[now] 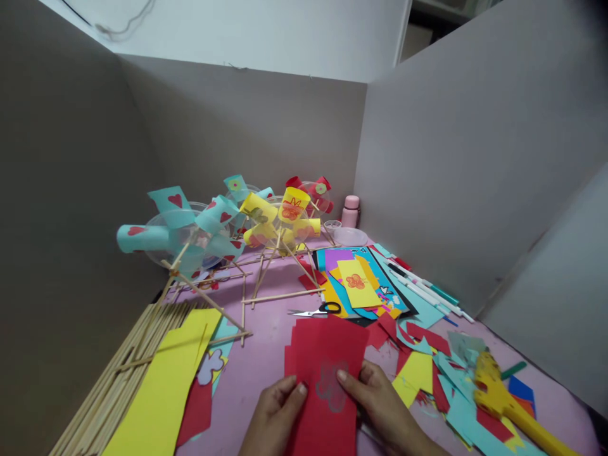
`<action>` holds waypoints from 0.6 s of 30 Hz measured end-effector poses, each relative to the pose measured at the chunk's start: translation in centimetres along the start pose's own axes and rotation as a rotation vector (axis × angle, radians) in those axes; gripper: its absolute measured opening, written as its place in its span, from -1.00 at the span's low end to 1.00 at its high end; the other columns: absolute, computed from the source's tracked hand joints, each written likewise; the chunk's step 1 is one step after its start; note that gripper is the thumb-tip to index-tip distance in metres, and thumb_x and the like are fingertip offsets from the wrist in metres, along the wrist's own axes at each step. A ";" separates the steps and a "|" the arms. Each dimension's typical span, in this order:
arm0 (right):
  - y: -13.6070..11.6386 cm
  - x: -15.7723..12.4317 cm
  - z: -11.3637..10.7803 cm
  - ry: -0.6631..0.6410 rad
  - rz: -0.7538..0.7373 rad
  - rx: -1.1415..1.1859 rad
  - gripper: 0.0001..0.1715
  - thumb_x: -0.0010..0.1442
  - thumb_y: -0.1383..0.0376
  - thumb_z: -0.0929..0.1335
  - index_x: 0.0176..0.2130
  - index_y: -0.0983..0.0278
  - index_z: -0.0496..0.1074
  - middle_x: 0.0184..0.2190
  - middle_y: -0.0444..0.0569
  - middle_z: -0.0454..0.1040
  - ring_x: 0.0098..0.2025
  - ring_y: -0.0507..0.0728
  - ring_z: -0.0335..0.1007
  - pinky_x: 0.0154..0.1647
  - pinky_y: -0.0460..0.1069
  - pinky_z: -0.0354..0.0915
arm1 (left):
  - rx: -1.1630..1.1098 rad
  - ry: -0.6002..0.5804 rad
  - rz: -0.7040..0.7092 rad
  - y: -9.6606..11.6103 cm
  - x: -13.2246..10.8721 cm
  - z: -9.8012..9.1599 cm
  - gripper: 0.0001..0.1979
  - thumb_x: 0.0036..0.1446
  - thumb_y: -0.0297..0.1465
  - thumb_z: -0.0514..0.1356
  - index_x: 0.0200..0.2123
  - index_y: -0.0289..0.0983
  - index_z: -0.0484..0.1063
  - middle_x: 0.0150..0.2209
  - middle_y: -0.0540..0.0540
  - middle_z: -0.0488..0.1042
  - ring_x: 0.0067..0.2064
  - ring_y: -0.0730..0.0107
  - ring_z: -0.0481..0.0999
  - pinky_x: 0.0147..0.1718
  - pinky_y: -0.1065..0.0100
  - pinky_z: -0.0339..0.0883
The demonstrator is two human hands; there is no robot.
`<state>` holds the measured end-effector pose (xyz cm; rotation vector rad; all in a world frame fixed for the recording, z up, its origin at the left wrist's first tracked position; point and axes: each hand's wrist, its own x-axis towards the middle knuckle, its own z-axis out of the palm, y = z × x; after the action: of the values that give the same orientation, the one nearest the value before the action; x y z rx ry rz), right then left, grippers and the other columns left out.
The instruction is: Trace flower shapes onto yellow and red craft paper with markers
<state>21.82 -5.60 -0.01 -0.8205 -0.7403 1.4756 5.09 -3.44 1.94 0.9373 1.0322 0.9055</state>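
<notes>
Several red paper strips (327, 348) lie stacked and slightly fanned between my two hands, low in the middle of the head view. A faint grey flower-like drawing marks the top strip. My left hand (275, 411) pinches the stack at its left edge, thumb on top. On the right edge my right hand (380, 399) grips it too, its thumb beside the drawing. Just beyond the strips lie scissors (316, 311) with black handles. Behind them a yellow card (357, 283) with an orange flower drawing rests on coloured sheets.
Paper pinwheels on stick frames, one blue (178, 228) and one yellow (280, 221), stand at the back left. Bamboo sticks (109, 373) and yellow paper (166, 380) lie left. Paper scraps (456, 392), a yellow glue gun (498, 392) and markers (422, 288) are right. A pink bottle (350, 212) stands behind.
</notes>
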 end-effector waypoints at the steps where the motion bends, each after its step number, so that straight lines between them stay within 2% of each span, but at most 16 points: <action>1: 0.2 0.0 0.0 -0.002 0.003 -0.013 -0.56 -0.02 0.11 0.51 -0.22 0.38 0.52 -0.40 0.04 0.61 -0.44 0.15 0.52 -0.41 -0.03 0.37 | -0.013 -0.017 -0.017 -0.1 0.0 0.1 -0.42 -0.23 0.03 0.35 -0.32 -0.37 0.55 -0.29 -0.26 0.59 -0.14 -0.06 0.54 -0.15 0.11 0.39; 4: 0.4 0.0 -0.1 0.019 -0.009 -0.048 -0.58 -0.01 0.09 0.51 -0.27 0.37 0.53 -0.52 -0.04 0.57 -0.61 0.03 0.40 -0.60 -0.13 0.25 | -0.021 -0.021 -0.045 -0.1 0.1 0.0 -0.54 -0.22 -0.05 0.38 -0.46 -0.36 0.50 -0.48 -0.18 0.56 -0.37 0.08 0.56 -0.36 0.21 0.41; 6: 0.3 0.0 -0.2 0.043 -0.003 -0.050 -0.60 0.01 0.08 0.50 -0.29 0.36 0.53 -0.57 -0.08 0.55 -0.66 0.00 0.35 -0.63 -0.15 0.21 | -0.015 0.024 -0.047 0.1 0.4 -0.4 -0.61 -0.21 -0.12 0.41 -0.52 -0.32 0.44 -0.57 -0.09 0.51 -0.47 0.22 0.51 -0.45 0.31 0.35; 10: -0.4 0.3 -0.3 0.080 0.034 0.028 -0.60 0.04 0.08 0.48 -0.29 0.36 0.52 -0.50 -0.01 0.59 -0.49 0.12 0.50 -0.42 -0.04 0.36 | -0.016 0.127 -0.002 0.3 0.6 -1.1 -0.58 -0.20 -0.12 0.39 -0.59 -0.25 0.27 -0.65 0.08 0.37 -0.58 0.43 0.38 -0.56 0.45 0.20; 14: -1.1 0.3 -0.1 0.101 0.042 0.088 -0.64 0.06 0.09 0.47 -0.29 0.35 0.52 -0.43 0.04 0.62 -0.36 0.18 0.55 -0.23 0.06 0.40 | -0.017 0.143 0.014 0.3 0.7 -1.3 -0.58 -0.15 -0.08 0.35 -0.54 -0.22 0.24 -0.62 0.10 0.38 -0.57 0.41 0.37 -0.56 0.44 0.21; 18: -0.8 -0.2 0.2 0.027 0.045 0.055 -0.53 -0.03 0.11 0.52 -0.19 0.34 0.50 -0.33 0.07 0.62 -0.27 0.23 0.56 -0.16 0.11 0.40 | 0.000 0.112 0.016 -0.1 0.6 -0.8 -0.56 -0.18 -0.08 0.37 -0.53 -0.21 0.21 -0.61 0.10 0.39 -0.58 0.42 0.37 -0.57 0.44 0.21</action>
<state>22.07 -5.72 0.80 -0.8184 -0.6626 1.5162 4.46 -2.76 1.49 0.9043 1.1207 0.9803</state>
